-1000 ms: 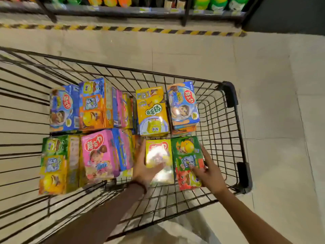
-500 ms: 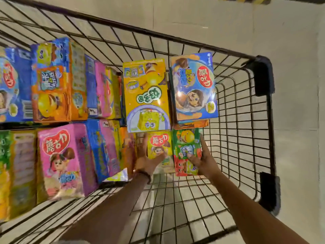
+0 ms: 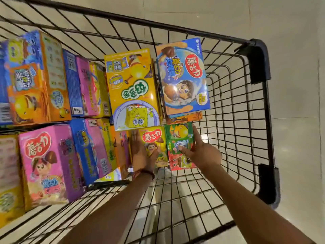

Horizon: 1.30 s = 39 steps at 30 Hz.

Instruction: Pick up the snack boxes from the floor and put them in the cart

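On the cart (image 3: 260, 60) floor, the yellow box (image 3: 155, 145) and green box (image 3: 181, 145) lie side by side, long axes pointing away, left hand (image 3: 142, 154) pinching one, right hand (image 3: 202, 154) the other.

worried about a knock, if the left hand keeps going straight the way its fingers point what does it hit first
Probably the large yellow box: the left hand points toward the far row, and that box's near edge lies just past its fingertips, though depth is unclear.
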Each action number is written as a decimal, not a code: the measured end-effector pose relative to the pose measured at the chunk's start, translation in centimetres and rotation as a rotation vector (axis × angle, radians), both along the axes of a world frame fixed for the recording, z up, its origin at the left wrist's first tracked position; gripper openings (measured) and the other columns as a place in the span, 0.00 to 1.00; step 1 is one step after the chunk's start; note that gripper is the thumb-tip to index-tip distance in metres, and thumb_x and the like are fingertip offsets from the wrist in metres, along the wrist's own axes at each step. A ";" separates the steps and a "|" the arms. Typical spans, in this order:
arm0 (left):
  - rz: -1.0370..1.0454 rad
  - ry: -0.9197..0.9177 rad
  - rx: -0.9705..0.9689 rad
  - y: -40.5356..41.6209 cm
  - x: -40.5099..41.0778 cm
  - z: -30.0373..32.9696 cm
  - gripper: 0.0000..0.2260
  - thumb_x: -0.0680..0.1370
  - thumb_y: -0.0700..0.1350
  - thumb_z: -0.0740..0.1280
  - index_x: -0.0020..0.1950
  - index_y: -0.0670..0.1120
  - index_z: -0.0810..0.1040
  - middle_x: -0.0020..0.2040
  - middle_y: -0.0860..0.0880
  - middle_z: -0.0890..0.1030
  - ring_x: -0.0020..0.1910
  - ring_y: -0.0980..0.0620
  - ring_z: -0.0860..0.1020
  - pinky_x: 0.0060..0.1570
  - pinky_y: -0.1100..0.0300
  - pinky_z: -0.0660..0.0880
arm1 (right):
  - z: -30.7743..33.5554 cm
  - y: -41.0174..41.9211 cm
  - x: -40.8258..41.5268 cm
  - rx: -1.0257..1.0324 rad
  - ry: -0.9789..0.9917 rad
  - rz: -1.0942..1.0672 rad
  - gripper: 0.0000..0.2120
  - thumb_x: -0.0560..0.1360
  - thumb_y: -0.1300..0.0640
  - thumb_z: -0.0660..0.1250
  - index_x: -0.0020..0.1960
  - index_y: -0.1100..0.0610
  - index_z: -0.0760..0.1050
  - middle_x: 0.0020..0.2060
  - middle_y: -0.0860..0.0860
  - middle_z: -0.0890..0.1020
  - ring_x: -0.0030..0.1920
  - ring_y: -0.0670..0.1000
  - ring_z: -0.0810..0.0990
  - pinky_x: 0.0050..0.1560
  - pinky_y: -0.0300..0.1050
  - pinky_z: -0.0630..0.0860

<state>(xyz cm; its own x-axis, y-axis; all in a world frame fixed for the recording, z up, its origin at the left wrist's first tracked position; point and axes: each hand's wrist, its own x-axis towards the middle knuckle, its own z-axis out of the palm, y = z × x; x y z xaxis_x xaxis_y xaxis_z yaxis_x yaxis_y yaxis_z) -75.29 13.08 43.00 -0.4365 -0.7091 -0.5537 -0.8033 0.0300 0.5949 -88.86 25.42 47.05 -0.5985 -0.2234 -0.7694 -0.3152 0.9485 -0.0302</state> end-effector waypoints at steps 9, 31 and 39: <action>-0.309 -0.251 -0.029 -1.0 -0.4 2.0 0.41 0.77 0.53 0.65 0.77 0.44 0.40 0.78 0.45 0.45 0.77 0.49 0.47 0.72 0.58 0.49 | 1.6 -0.7 0.6 0.068 0.090 0.045 0.38 0.76 0.34 0.57 0.76 0.39 0.37 0.47 0.53 0.79 0.46 0.54 0.79 0.37 0.44 0.70; -1.420 0.619 -1.049 23.3 -8.8 37.6 0.29 0.78 0.57 0.58 0.77 0.50 0.55 0.77 0.50 0.57 0.77 0.46 0.49 0.69 0.34 0.44 | 34.5 29.6 10.6 0.049 1.179 -0.354 0.29 0.75 0.42 0.64 0.73 0.52 0.67 0.72 0.56 0.69 0.74 0.61 0.62 0.71 0.65 0.46; -1.750 0.988 -1.096 45.0 1.0 44.5 0.28 0.80 0.60 0.54 0.77 0.51 0.52 0.77 0.48 0.55 0.77 0.45 0.49 0.69 0.33 0.43 | 40.3 49.3 27.6 0.336 1.279 -0.708 0.30 0.69 0.44 0.73 0.68 0.54 0.73 0.67 0.58 0.74 0.69 0.63 0.69 0.65 0.71 0.61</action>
<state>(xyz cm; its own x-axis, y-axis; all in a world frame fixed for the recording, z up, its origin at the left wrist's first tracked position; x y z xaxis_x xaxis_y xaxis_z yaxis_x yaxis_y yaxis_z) -74.25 58.10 87.53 -0.5599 0.7516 0.3488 0.7845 0.6163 -0.0687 -61.25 74.69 87.37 -0.7938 0.4684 0.3880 0.5551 0.8186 0.1475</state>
